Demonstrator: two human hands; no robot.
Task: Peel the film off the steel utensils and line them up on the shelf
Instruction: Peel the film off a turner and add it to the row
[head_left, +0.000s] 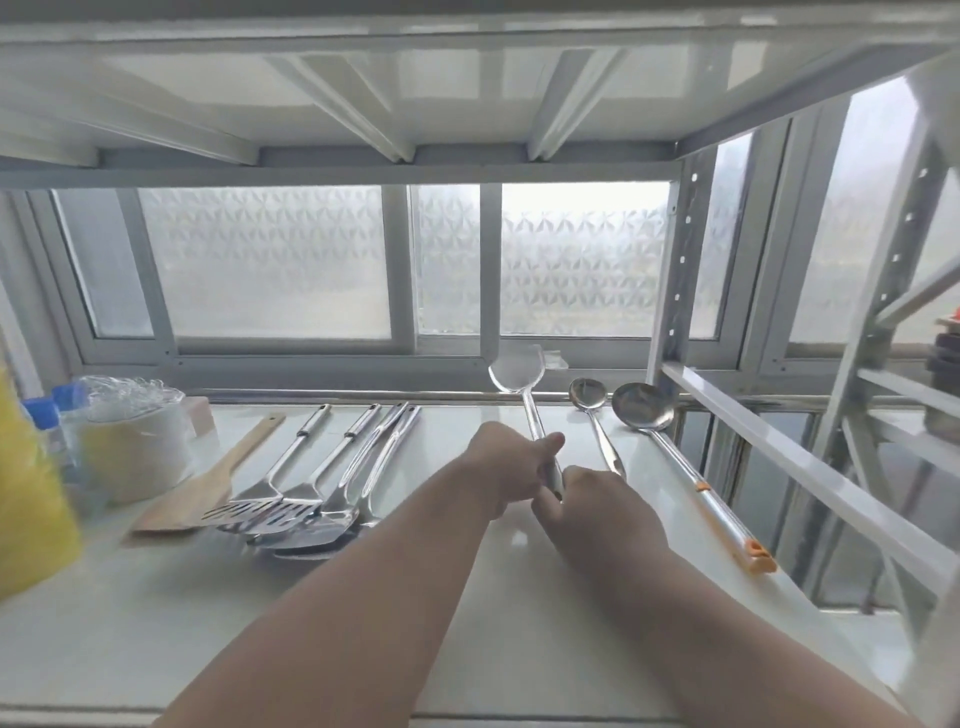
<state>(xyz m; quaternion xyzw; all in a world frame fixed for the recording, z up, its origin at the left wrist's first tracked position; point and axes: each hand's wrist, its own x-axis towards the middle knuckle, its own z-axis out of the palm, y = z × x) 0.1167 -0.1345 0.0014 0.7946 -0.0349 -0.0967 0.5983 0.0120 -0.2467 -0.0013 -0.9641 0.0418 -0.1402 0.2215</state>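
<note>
Both hands are working the steel spatula (519, 371) at frame centre, blade pointing up toward the window. Left hand (506, 465) is curling round the handle mid-shaft; right hand (597, 501) is pinching at the handle's lower end, probably picking at film. Spatula is looking stiff, light, slick where polished, so grip the handle, not the blade. Two ladles (643, 406) are lying just right of it on the shelf (467, 597); unpeeled pile (311, 499) is sitting centre-left.
</note>
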